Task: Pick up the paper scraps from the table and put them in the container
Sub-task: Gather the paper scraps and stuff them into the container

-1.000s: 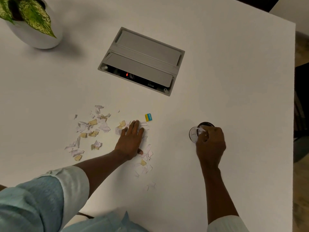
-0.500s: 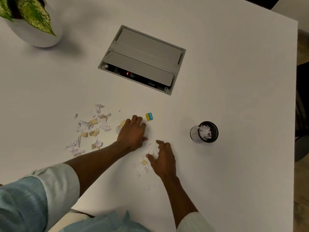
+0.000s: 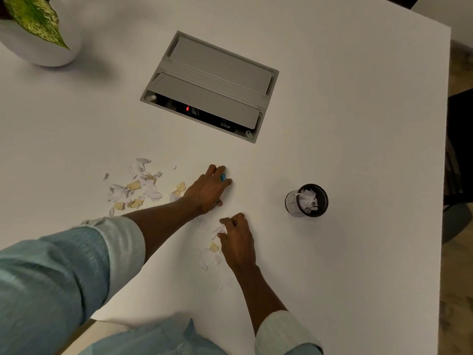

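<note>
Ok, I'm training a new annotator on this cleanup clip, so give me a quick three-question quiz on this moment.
1. True or false: the container is empty.
2. Which hand holds the blue piece? A) left hand B) right hand
3. Fill in: the right hand's fingers curl on ___ paper scraps.
Key: 1 false, it already holds white scraps; 2 A; 3 white.
</note>
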Demonstrator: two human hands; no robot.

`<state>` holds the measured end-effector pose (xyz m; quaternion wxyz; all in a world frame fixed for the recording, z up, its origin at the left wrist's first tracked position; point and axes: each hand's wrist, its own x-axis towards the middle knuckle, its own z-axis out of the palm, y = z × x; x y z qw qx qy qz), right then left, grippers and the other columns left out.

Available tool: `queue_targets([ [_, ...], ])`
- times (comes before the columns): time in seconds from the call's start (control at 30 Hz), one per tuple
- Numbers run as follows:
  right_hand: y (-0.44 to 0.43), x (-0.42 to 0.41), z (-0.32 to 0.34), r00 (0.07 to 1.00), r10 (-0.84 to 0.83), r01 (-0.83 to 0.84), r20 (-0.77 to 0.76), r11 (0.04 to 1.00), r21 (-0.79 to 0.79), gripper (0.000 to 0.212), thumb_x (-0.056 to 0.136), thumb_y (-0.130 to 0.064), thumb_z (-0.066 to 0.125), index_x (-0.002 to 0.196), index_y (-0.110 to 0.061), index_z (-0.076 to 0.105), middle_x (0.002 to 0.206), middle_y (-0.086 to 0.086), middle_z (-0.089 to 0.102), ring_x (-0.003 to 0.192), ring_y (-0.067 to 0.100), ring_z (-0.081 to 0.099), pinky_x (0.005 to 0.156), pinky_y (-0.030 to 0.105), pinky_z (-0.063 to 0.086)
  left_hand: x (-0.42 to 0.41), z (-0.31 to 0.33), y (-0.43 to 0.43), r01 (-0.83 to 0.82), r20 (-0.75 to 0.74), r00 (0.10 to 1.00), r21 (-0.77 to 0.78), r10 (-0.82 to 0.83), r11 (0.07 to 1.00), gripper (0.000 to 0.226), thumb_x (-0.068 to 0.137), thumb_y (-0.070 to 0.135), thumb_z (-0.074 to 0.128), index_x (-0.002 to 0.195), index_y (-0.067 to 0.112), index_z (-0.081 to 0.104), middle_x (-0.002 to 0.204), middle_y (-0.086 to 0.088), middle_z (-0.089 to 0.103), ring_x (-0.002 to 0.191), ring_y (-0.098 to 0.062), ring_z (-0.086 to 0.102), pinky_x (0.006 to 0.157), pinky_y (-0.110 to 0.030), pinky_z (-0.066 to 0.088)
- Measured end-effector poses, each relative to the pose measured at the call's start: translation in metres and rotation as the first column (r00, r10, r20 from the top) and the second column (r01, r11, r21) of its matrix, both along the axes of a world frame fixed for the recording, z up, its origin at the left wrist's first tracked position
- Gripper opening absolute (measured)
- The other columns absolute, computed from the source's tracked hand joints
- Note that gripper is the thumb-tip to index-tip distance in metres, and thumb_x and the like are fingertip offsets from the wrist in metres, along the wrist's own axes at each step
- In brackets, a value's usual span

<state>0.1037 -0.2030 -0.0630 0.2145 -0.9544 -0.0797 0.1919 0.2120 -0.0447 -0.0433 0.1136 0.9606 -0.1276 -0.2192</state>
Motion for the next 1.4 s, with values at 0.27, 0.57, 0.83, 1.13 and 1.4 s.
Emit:
queue_targets([
  [0.27, 0.002, -0.005, 0.002, 0.993, 0.084, -0.080, 0.087, 0.995, -0.052, 0.029, 0.091, -0.015, 0.076, 0.119, -0.012, 0.072, 0.116, 0.006, 0.064, 0.100, 0.015, 0.064, 0.081, 0.021, 0.057, -0.014, 0.001, 0.009, 0.039, 0.124, 0.992, -0.069, -0.031, 0.997, 0.032, 0.090, -0.006, 0.066, 0.120, 0.004, 0.068, 0.122, -0.014, 0.057, 0.113, -0.028, 0.048, 0.082, -0.042, 0.057],
  [0.57, -0.025, -0.005, 0.019, 0.978, -0.190, 0.171, 0.086, 0.967, 0.188, 0.011, 0.093, -0.011, 0.073, 0.104, -0.010, 0.076, 0.102, 0.003, 0.067, 0.090, 0.013, 0.067, 0.082, 0.022, 0.058, -0.023, 0.006, 0.006, -0.091, 0.119, 0.985, -0.271, 0.127, 0.958, 0.021, 0.088, 0.003, 0.076, 0.109, 0.005, 0.074, 0.109, -0.013, 0.060, 0.101, -0.031, 0.055, 0.078, -0.042, 0.055],
  [0.83, -0.098, 0.031, 0.073, 0.790, -0.562, 0.467, 0.244, 0.810, 0.355, 0.010, 0.087, -0.009, 0.080, 0.096, -0.014, 0.078, 0.095, 0.003, 0.068, 0.076, 0.017, 0.069, 0.073, 0.026, 0.058, -0.003, 0.050, -0.055, -0.029, 0.229, 0.961, -0.477, 0.157, 0.878, 0.022, 0.089, 0.012, 0.081, 0.109, 0.004, 0.074, 0.111, -0.011, 0.067, 0.098, -0.028, 0.063, 0.080, -0.038, 0.057],
  [1.13, -0.165, 0.078, 0.100, 0.712, -0.637, 0.603, 0.294, 0.770, 0.208, 0.018, 0.087, -0.005, 0.076, 0.104, -0.009, 0.077, 0.097, 0.014, 0.068, 0.084, 0.027, 0.068, 0.065, 0.015, 0.039, 0.034, 0.088, -0.160, 0.081, 0.237, 0.970, -0.529, 0.055, 0.845, 0.027, 0.088, 0.015, 0.080, 0.113, 0.008, 0.073, 0.111, -0.009, 0.069, 0.100, -0.025, 0.063, 0.085, -0.033, 0.052],
  [1.4, -0.173, 0.077, 0.098, 0.725, -0.643, 0.610, 0.248, 0.766, 0.203, 0.035, 0.085, 0.005, 0.064, 0.115, -0.012, 0.071, 0.105, 0.012, 0.066, 0.089, 0.027, 0.066, 0.074, 0.025, 0.042, 0.036, 0.076, -0.182, 0.212, 0.209, 0.968, -0.377, -0.140, 0.902, 0.035, 0.088, 0.009, 0.074, 0.123, 0.006, 0.068, 0.117, -0.012, 0.068, 0.106, -0.030, 0.058, 0.085, -0.042, 0.051],
])
